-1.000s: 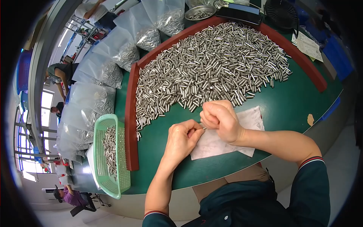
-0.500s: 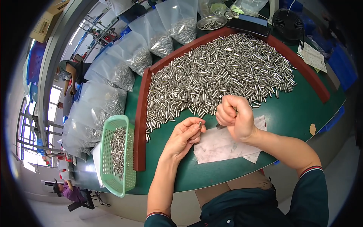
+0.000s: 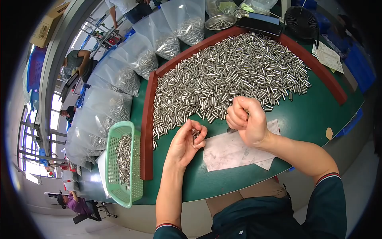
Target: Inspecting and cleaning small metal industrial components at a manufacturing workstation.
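Observation:
A wide heap of small silver metal pins (image 3: 227,73) covers the green table in front of me. At its near edge my left hand (image 3: 185,144) is turned palm up, with curled fingers closed around a metal pin (image 3: 195,135). My right hand (image 3: 248,121) makes a fist to the right, over a stained whitish cloth (image 3: 229,151). A dark edge of something pokes out below its fingers; the rest is hidden, so its kind cannot be told.
Red-brown rails (image 3: 148,131) border the heap. A green plastic basket (image 3: 137,175) with pins stands at the left. Clear bags of pins (image 3: 145,59) line the far left. A metal dish (image 3: 220,22), a phone (image 3: 260,24) and a black fan (image 3: 302,22) are at the back.
My left hand has rolled palm up and drawn slightly left, its fingers curling over the pin that was held upright at the fingertips. The right fist has hardly moved.

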The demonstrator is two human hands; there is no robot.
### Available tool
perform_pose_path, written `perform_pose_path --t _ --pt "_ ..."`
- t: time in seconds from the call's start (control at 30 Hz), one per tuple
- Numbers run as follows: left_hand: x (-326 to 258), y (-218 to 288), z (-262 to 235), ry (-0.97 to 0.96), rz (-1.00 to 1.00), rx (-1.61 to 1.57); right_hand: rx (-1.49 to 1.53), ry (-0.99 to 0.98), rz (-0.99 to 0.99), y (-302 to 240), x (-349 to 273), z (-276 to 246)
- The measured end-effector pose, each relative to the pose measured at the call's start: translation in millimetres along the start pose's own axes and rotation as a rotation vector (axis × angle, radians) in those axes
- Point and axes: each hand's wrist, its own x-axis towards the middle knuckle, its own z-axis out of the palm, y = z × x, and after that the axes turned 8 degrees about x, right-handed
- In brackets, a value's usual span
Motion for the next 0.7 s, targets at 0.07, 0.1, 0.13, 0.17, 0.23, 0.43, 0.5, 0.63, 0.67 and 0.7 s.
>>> perform_pose_path --t 0.07,0.1,0.13,0.17,0.23,0.43,0.5,0.63,0.67,0.7 --pt "0.9 -3.4 -5.8 -0.070 0.064 -0.027 -0.001 0.005 0.000 0.2 -0.2 0.3" --pt "4.2 -6.4 -9.1 -0.019 0.091 0.103 -0.007 0.006 -0.002 -0.4 -0.3 1.4" --pt "4.6 -5.9 -3.8 0.112 0.142 0.347 -0.012 0.005 0.000 -0.3 -0.1 2.4" --pt "6.7 -7.1 3.8 0.244 0.192 0.591 -0.012 0.006 0.002 0.4 0.2 2.6" --pt "18.7 -14.2 11.7 0.355 0.446 1.012 -0.019 0.004 -0.003 1.0 0.4 2.3" --pt "30.2 -19.6 19.6 0.413 0.574 1.475 -0.008 0.017 -0.006 1.8 0.3 3.5" --pt "28.7 -18.9 16.1 0.401 0.564 1.475 -0.007 0.011 -0.009 3.4 1.3 4.7" --pt "11.0 -2.4 26.4 0.217 0.414 1.187 -0.023 0.033 -0.021 -3.5 -1.6 2.8" --pt "5.0 -0.9 24.4 0.126 0.352 1.115 -0.024 0.035 -0.020 -2.2 -0.6 1.8" --pt "-2.4 -0.7 27.3 0.062 0.330 1.131 -0.020 0.030 -0.014 -0.7 0.4 0.4"
